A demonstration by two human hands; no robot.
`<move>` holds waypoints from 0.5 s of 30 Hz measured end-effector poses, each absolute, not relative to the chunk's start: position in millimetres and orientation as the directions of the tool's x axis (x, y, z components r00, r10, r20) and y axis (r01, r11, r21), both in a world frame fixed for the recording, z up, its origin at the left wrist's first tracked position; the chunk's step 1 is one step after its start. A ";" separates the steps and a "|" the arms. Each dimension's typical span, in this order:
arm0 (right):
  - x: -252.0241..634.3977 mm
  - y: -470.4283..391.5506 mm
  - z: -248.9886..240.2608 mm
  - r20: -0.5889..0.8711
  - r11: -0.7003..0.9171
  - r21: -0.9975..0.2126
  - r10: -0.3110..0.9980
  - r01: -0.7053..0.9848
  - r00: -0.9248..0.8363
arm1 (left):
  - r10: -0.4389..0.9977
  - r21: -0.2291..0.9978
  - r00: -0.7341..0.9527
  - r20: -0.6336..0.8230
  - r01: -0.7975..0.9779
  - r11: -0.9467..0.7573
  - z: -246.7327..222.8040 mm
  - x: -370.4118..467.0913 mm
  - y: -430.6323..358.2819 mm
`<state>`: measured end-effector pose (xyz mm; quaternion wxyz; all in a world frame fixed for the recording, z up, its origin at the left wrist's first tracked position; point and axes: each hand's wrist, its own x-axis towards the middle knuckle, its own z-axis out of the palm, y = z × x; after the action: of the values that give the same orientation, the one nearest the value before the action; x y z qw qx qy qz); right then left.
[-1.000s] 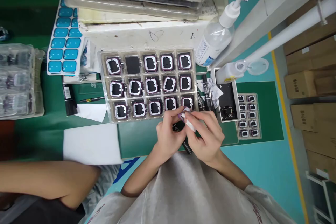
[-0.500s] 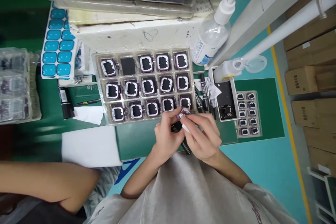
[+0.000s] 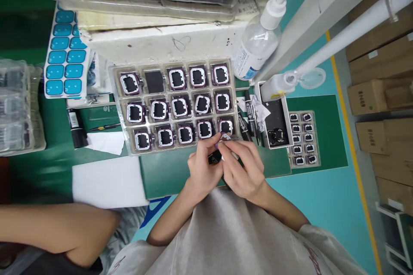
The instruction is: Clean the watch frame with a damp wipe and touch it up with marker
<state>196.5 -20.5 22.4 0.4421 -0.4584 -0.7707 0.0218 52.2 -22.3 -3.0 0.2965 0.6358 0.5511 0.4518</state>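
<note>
Right now both hands meet just below the near-right corner of the clear tray (image 3: 116, 107). Left hand (image 3: 201, 169) has thumb & fingertips pinched together on a small purple-framed part (image 3: 222, 139), held just off the tray's front edge, over the green mat (image 3: 167, 174). Right hand (image 3: 243, 167) is curled in, fingers (image 3: 238, 148) closed against the same part from the right side; whether it also grips a small white item there is too hidden to tell. A black object (image 3: 214, 157) sits under/between the hands, mostly covered.

Tray holds rows of like parts w/ white inner frames; one pocket in the far row, 2nd from left, shows only a black square (image 3: 154, 81).

Edges & room: black markers (image 3: 245, 118) lie just right of the tray, then a white box (image 3: 285, 114) & a smaller tray of parts (image 3: 303, 137). Pump bottle (image 3: 254, 47) stands far right. Open mat to the left of the hands; white sheet (image 3: 106, 180) beyond that. Another person's forearm (image 3: 54, 230) lies near-left, well apart.
</note>
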 end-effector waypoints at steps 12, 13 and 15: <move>192.1 -26.4 22.6 0.639 0.548 -0.492 0.755 0.676 -0.147 | 0.907 0.807 -0.055 0.417 0.482 -0.342 -17.0 53.4 -26.5; 191.6 -27.0 21.9 0.644 0.555 -0.492 0.750 0.671 -0.148 | 0.904 0.804 -0.054 0.424 0.483 -0.348 -17.5 53.4 -26.3; 191.0 -28.1 20.2 0.650 0.561 -0.484 0.744 0.671 -0.153 | 0.900 0.799 -0.056 0.432 0.486 -0.353 -17.5 53.5 -25.5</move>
<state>191.0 -28.1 20.2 0.4536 -0.4667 -0.7581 0.0401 53.5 -25.5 -17.5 0.2079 0.6548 0.5294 0.4977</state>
